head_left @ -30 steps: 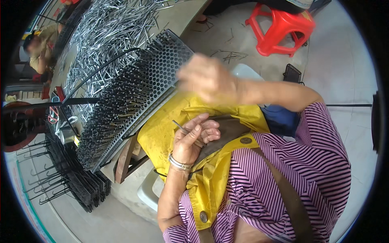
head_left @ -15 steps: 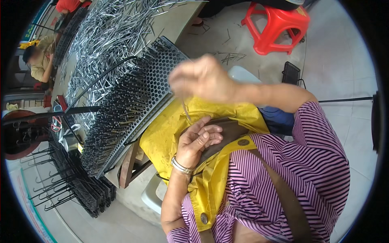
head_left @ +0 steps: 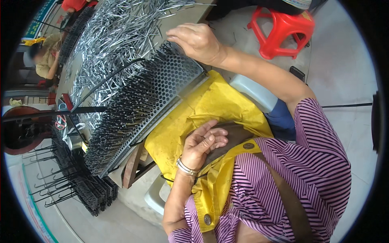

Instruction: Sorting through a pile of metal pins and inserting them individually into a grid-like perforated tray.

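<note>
A black perforated rack point(head_left: 178, 75) lies slanted on the table edge, its near-left holes packed with upright thin dark rods point(head_left: 121, 105). Over its far right corner is my right hand point(head_left: 198, 42), fingers pinched together; whatever is between the fingertips cannot be made out. My left hand point(head_left: 204, 143), with a bracelet on its wrist, rests palm up on my lap over the yellow apron point(head_left: 219, 97). Its fingers are loosely bent and apart, with nothing visible in them. Behind the rack spreads a large heap of loose silvery metal rods point(head_left: 121, 32).
Black racks with hooked wires point(head_left: 81, 178) stand stacked at the lower left. A black bar point(head_left: 52, 114) crosses beside the rack. Scissors point(head_left: 60, 121) and a can point(head_left: 75, 141) sit nearby. A red stool point(head_left: 279, 32) stands far right. Another person point(head_left: 48, 56) works at the far left.
My right hand has moved up and away from my left hand to the rack's far corner. The thin strip seen hanging below it earlier no longer shows. My left hand keeps its pose.
</note>
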Demonstrator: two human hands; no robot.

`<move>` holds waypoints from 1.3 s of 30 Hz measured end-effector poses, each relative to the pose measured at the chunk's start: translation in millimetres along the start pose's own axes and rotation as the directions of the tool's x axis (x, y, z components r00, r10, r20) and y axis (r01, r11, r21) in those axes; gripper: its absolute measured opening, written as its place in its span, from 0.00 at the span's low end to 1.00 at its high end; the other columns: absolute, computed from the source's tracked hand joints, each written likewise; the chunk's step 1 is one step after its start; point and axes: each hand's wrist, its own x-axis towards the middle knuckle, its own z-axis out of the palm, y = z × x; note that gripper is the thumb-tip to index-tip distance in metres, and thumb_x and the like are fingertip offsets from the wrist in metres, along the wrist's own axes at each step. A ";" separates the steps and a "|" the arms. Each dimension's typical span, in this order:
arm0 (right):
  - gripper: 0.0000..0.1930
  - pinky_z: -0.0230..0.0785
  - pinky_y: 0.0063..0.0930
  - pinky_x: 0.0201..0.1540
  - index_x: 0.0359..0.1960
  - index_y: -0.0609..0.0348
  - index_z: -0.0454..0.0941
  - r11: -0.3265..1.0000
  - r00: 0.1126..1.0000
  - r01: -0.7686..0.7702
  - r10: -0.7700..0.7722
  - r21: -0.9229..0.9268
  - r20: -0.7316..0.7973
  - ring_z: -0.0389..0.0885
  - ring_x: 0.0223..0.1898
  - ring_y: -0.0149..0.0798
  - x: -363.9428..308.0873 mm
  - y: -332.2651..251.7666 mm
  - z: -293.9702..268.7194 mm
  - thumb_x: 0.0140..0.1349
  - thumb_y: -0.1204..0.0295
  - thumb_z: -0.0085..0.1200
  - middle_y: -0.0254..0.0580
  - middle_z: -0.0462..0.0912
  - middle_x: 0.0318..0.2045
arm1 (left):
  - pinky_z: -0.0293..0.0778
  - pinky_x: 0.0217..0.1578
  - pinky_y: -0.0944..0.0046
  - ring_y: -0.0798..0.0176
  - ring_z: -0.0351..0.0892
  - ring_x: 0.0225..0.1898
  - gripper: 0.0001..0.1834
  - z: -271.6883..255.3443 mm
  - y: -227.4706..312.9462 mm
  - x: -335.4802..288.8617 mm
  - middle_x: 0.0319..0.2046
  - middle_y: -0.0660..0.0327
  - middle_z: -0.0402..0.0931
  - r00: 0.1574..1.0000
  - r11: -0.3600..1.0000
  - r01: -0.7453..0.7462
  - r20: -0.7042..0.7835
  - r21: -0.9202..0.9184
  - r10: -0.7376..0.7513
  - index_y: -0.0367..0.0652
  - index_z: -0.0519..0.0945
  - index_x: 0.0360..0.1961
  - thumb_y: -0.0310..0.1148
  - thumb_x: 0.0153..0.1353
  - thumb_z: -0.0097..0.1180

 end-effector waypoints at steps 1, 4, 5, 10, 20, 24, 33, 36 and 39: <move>0.07 0.69 0.28 0.26 0.27 0.65 0.74 1.000 1.000 0.009 -0.009 0.001 -0.010 0.76 0.24 0.44 -2.0 1.6 0.6 0.45 0.79 0.56 0.45 0.77 0.22 | 0.71 0.45 0.60 0.55 0.74 0.41 0.26 -0.1 -0.4 1.0 0.43 0.45 0.70 1.000 1.000 0.009 0.008 -0.005 -0.009 0.31 0.58 0.55 0.29 0.57 0.49; 0.05 0.68 0.32 0.26 0.24 0.63 0.74 1.000 0.994 -0.007 0.005 0.015 0.110 0.75 0.24 0.45 -10.2 6.9 7.3 0.43 0.80 0.56 0.44 0.75 0.20 | 0.69 0.45 0.63 0.58 0.73 0.42 0.26 0.4 -1.2 1.6 0.44 0.48 0.69 0.999 0.999 0.026 0.045 -0.029 -0.024 0.32 0.56 0.56 0.27 0.58 0.46; 0.05 0.68 0.32 0.26 0.24 0.63 0.74 1.000 0.995 0.001 -0.003 0.020 0.098 0.75 0.24 0.45 -12.1 8.1 8.9 0.43 0.80 0.56 0.44 0.75 0.20 | 0.69 0.45 0.63 0.58 0.73 0.42 0.26 0.0 -2.0 1.5 0.44 0.48 0.69 0.999 1.000 0.017 0.041 -0.018 -0.016 0.32 0.56 0.56 0.27 0.58 0.46; 0.05 0.67 0.35 0.25 0.22 0.61 0.73 0.979 0.935 -0.055 0.120 -0.197 0.334 0.74 0.23 0.46 -12.7 7.6 11.4 0.45 0.75 0.56 0.45 0.72 0.18 | 0.69 0.45 0.64 0.58 0.73 0.43 0.25 -0.2 -4.2 2.6 0.45 0.49 0.69 0.998 0.999 0.016 0.065 -0.047 -0.012 0.32 0.56 0.56 0.26 0.59 0.45; 0.10 0.69 0.32 0.28 0.31 0.66 0.74 0.980 0.944 -0.157 0.184 -0.120 0.273 0.76 0.26 0.46 -4.7 4.4 -0.1 0.49 0.73 0.55 0.48 0.76 0.25 | 0.71 0.43 0.61 0.55 0.74 0.40 0.23 -4.3 25.7 -10.4 0.42 0.45 0.70 0.996 0.998 -0.058 -0.069 0.005 0.058 0.27 0.60 0.52 0.28 0.57 0.48; 0.07 0.68 0.30 0.27 0.31 0.67 0.74 0.955 0.919 -0.298 0.290 -0.013 0.266 0.77 0.26 0.44 -6.2 4.1 -1.1 0.50 0.77 0.53 0.49 0.77 0.26 | 0.73 0.40 0.59 0.54 0.76 0.37 0.21 0.9 72.1 -10.7 0.39 0.45 0.72 0.982 0.984 -0.110 -0.135 0.139 0.129 0.27 0.64 0.49 0.28 0.57 0.48; 0.07 0.65 0.26 0.25 0.32 0.67 0.74 0.885 0.862 -0.463 0.435 0.054 0.262 0.74 0.22 0.40 -40.1 14.6 -29.6 0.51 0.79 0.52 0.46 0.75 0.24 | 0.77 0.31 0.66 0.60 0.78 0.28 0.13 26.3 222.9 55.0 0.30 0.49 0.76 0.884 0.750 -0.150 -0.253 0.644 0.394 0.27 0.71 0.41 0.23 0.54 0.48; 0.07 0.65 0.19 0.26 0.35 0.67 0.73 0.715 0.699 -0.694 0.644 0.078 0.311 0.73 0.24 0.27 -51.4 32.4 -30.2 0.54 0.78 0.51 0.40 0.76 0.24 | 0.76 0.29 0.69 0.61 0.78 0.29 0.15 -15.5 259.1 99.7 0.30 0.51 0.77 0.830 0.592 -0.073 -0.280 0.802 0.482 0.28 0.72 0.40 0.23 0.50 0.51; 0.07 0.65 0.17 0.26 0.36 0.67 0.73 0.578 0.562 -0.812 0.741 0.076 0.367 0.72 0.24 0.23 -55.1 34.4 -31.6 0.55 0.77 0.50 0.36 0.76 0.24 | 0.74 0.32 0.64 0.59 0.79 0.30 0.20 -101.4 291.8 139.8 0.30 0.52 0.77 0.780 -0.051 0.134 -0.074 0.990 0.621 0.33 0.73 0.41 0.27 0.43 0.55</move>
